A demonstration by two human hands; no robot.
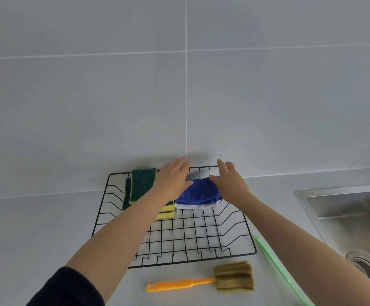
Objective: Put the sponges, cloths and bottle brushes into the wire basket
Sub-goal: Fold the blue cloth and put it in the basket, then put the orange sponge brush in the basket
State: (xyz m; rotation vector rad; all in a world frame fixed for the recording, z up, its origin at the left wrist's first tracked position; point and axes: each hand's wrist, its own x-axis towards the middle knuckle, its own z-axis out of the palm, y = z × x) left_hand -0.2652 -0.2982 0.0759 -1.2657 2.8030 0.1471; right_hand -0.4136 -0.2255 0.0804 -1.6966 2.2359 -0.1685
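Note:
A black wire basket (201,258) stands on the grey counter against the tiled wall. Green and yellow sponges (141,186) are stacked in its far left part. A folded blue cloth (198,192) lies on a white cloth (198,206) in the far middle of the basket. My left hand (173,181) rests flat on the blue cloth's left end and my right hand (230,184) on its right end, fingers spread. In front of the basket lies an orange-handled bottle brush (203,280) with an olive head. A thin green brush handle (279,270) lies to the right, partly under my right arm.
A steel sink (351,219) with a drain is set into the counter at the right. The tiled wall rises directly behind the basket. The near half of the basket holds nothing.

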